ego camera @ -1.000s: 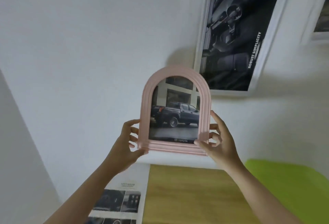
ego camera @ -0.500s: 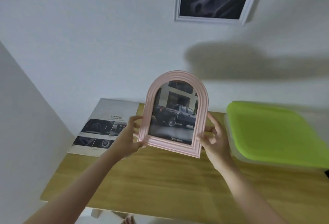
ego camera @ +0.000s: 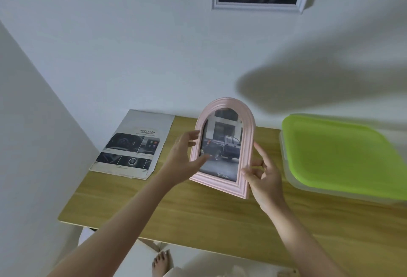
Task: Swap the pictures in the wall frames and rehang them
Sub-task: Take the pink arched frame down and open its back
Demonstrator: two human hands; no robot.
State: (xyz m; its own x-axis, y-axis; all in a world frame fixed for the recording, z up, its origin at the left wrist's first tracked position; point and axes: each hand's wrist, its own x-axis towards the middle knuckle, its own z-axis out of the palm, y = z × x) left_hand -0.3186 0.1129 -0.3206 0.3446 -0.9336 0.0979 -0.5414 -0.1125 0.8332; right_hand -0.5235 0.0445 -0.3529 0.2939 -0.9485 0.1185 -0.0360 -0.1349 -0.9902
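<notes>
A pink arched frame [ego camera: 246,151] with a picture of a dark pickup truck is held above the wooden table [ego camera: 220,215], tilted slightly. My left hand [ego camera: 182,160] grips its left edge, thumb across the front. My right hand [ego camera: 264,177] pinches the lower right edge. A white rectangular frame [ego camera: 259,7] with a dark picture hangs on the wall above, cut off by the top of the view.
A printed brochure page [ego camera: 134,146] lies on the table's far left corner. A clear box with a green lid [ego camera: 339,155] sits on the right. White walls stand behind and to the left. My bare foot [ego camera: 160,263] shows under the table edge.
The pink frame has come down from wall height to just above the table. My view has tilted down, so the white wall frame has slid to the top edge.
</notes>
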